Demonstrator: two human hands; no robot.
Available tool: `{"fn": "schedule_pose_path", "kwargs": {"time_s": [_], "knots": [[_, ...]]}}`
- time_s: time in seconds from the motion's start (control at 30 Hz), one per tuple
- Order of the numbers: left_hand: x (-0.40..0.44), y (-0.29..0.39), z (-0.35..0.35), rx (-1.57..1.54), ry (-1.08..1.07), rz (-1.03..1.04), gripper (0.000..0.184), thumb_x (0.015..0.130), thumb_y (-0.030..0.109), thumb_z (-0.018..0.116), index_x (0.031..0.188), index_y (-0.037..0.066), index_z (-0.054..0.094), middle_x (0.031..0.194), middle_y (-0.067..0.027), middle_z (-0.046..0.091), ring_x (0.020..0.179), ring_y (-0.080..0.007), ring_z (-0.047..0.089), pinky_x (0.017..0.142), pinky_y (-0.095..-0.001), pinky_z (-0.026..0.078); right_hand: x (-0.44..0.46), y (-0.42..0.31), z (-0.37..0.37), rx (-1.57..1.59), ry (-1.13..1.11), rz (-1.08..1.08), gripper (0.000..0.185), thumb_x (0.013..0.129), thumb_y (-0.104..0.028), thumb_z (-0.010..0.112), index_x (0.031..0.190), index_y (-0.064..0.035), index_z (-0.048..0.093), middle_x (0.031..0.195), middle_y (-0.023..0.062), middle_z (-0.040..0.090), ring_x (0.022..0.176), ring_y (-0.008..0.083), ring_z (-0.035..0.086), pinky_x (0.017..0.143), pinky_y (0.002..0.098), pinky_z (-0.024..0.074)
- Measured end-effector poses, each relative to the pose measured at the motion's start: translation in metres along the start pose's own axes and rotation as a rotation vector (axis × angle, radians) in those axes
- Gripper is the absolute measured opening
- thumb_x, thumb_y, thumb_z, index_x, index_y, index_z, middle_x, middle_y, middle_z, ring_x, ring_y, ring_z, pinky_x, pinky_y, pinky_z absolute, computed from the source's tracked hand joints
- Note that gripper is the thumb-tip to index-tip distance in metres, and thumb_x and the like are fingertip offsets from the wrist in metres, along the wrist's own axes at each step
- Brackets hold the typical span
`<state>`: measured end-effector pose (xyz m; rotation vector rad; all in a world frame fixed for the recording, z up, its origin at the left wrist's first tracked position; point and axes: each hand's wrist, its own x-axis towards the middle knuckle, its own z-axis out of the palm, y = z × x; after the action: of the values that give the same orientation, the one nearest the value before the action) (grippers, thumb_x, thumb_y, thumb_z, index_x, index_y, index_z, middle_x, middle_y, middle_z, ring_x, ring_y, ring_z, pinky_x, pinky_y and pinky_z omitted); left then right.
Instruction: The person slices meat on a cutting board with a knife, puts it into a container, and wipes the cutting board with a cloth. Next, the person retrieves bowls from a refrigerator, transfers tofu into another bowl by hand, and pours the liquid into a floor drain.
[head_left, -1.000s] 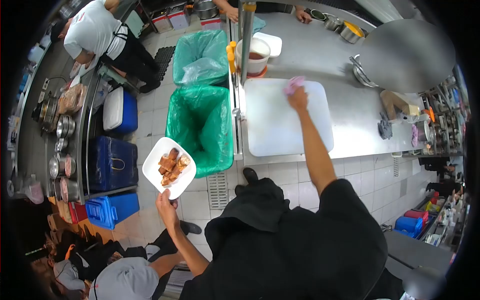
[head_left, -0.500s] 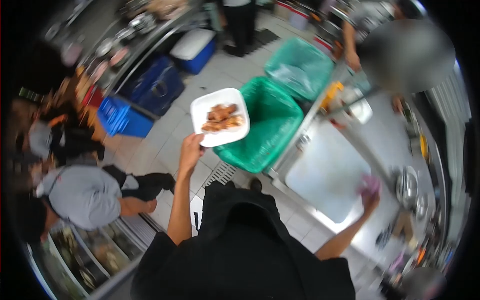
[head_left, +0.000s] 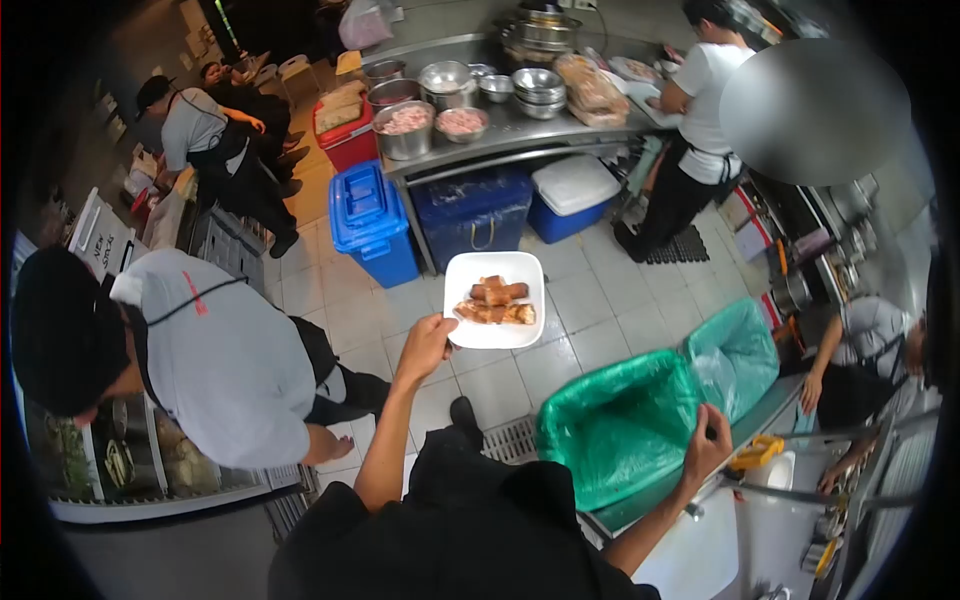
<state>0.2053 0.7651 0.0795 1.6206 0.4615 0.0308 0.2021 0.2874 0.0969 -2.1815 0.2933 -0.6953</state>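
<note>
My left hand [head_left: 428, 345] grips the lower left edge of a white square dish [head_left: 494, 342], which is held out over the tiled floor. Several browned pieces of food [head_left: 495, 302] lie in the dish. My right hand [head_left: 708, 442] is raised over the rim of a green-lined bin [head_left: 620, 425], its fingers curled; whether anything is in them is too small to tell. The white board [head_left: 695, 550] is below my right forearm.
A person in a grey shirt [head_left: 225, 345] stands close on the left. Ahead, a steel counter [head_left: 450, 155] bears bowls, with a blue lidded bin [head_left: 370, 220] beside it. A second lined bin [head_left: 735, 355] and other people are at the right.
The view has turned left toward the steel counter. My left hand has carried the dish away from the bins. My right hand has left the board, and the pink cloth no longer shows in it.
</note>
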Motion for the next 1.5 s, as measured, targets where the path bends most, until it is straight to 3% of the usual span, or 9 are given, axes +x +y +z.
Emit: {"fn": "schedule_pose_path", "kwargs": {"time_s": [0.03,0.1,0.3,0.53,0.67,0.97,1.07,1.33,1.5], "knots": [[0.017,0.006,-0.024,0.038,0.040,0.015,0.027,0.089,0.022,0.052,0.078,-0.002,0.060,0.064,-0.0071,0.060,0.049,-0.0097,0.050,0.046,-0.0254,0.039,0.009,-0.038,0.029,0.034,-0.051,-0.176,0.011,0.082,-0.004,0.069,0.091,0.0023,0.068,0.087,0.0110,0.068,0.082,0.0196,0.064,0.080,0.0304,0.0486],[0.048,0.025,-0.070,0.030,0.071,0.006,0.028,0.089,0.021,0.052,0.079,-0.003,0.060,0.064,-0.0085,0.061,0.048,-0.0103,0.051,0.047,-0.0260,0.041,0.021,-0.086,0.083,0.026,-0.119,-0.262,0.011,0.082,-0.003,0.068,0.091,0.0017,0.068,0.087,0.0113,0.068,0.083,0.0214,0.064,0.080,0.0311,0.0487],[0.142,0.066,-0.199,0.024,0.300,0.084,0.027,0.089,0.020,0.051,0.082,-0.004,0.061,0.064,-0.0093,0.062,0.046,-0.0108,0.051,0.045,-0.0267,0.040,0.016,-0.149,0.221,0.131,-0.340,-0.154,0.011,0.080,-0.007,0.072,0.088,-0.0002,0.070,0.080,0.0103,0.069,0.075,0.0185,0.064,0.074,0.0303,0.0490],[0.238,0.088,-0.315,-0.054,0.523,0.086,0.025,0.088,0.021,0.051,0.078,0.001,0.060,0.062,-0.0054,0.059,0.047,-0.0088,0.049,0.045,-0.0245,0.036,-0.031,-0.210,0.386,0.186,-0.855,-0.211,0.014,0.081,-0.012,0.072,0.091,-0.0023,0.070,0.079,0.0090,0.070,0.072,0.0149,0.064,0.069,0.0289,0.0505],[0.267,0.082,-0.378,-0.102,0.596,0.080,0.025,0.088,0.021,0.051,0.078,0.000,0.060,0.062,-0.0057,0.059,0.047,-0.0097,0.049,0.045,-0.0255,0.037,-0.052,-0.269,0.486,0.365,-1.078,-0.191,0.014,0.083,-0.012,0.071,0.092,-0.0016,0.069,0.080,0.0089,0.070,0.073,0.0150,0.066,0.069,0.0276,0.0517],[0.290,0.054,-0.476,-0.201,0.799,-0.042,0.027,0.088,0.019,0.050,0.081,-0.004,0.061,0.063,-0.0082,0.061,0.047,-0.0106,0.050,0.045,-0.0256,0.038,-0.051,-0.451,0.708,0.479,-1.541,-0.443,0.024,0.088,-0.018,0.068,0.105,-0.0015,0.065,0.091,0.0109,0.071,0.082,0.0158,0.068,0.070,0.0279,0.0517],[0.304,0.039,-0.519,-0.201,0.828,-0.075,0.026,0.088,0.019,0.050,0.080,-0.003,0.061,0.063,-0.0070,0.060,0.046,-0.0100,0.049,0.045,-0.0255,0.038,-0.071,-0.494,0.777,0.574,-1.758,-0.362,0.027,0.093,-0.019,0.063,0.114,-0.0021,0.061,0.089,0.0081,0.068,0.078,0.0125,0.065,0.070,0.0273,0.0519],[0.375,-0.005,-0.661,-0.142,0.809,-0.100,0.031,0.092,0.022,0.049,0.081,-0.004,0.062,0.061,-0.0063,0.060,0.047,-0.0108,0.052,0.046,-0.0271,0.041,-0.161,-0.595,0.934,0.568,-1.802,-0.159,0.029,0.097,-0.022,0.056,0.115,-0.0001,0.059,0.091,0.0092,0.067,0.075,0.0132,0.064,0.071,0.0274,0.0517],[0.423,0.029,-0.764,0.001,0.762,-0.165,0.032,0.092,0.021,0.048,0.085,-0.005,0.064,0.065,-0.0093,0.064,0.049,-0.0119,0.056,0.047,-0.0279,0.043,-0.214,-0.631,1.056,0.643,-1.731,0.017,0.034,0.098,-0.028,0.054,0.114,0.0008,0.059,0.091,0.0100,0.066,0.071,0.0142,0.064,0.065,0.0278,0.0512]]}}
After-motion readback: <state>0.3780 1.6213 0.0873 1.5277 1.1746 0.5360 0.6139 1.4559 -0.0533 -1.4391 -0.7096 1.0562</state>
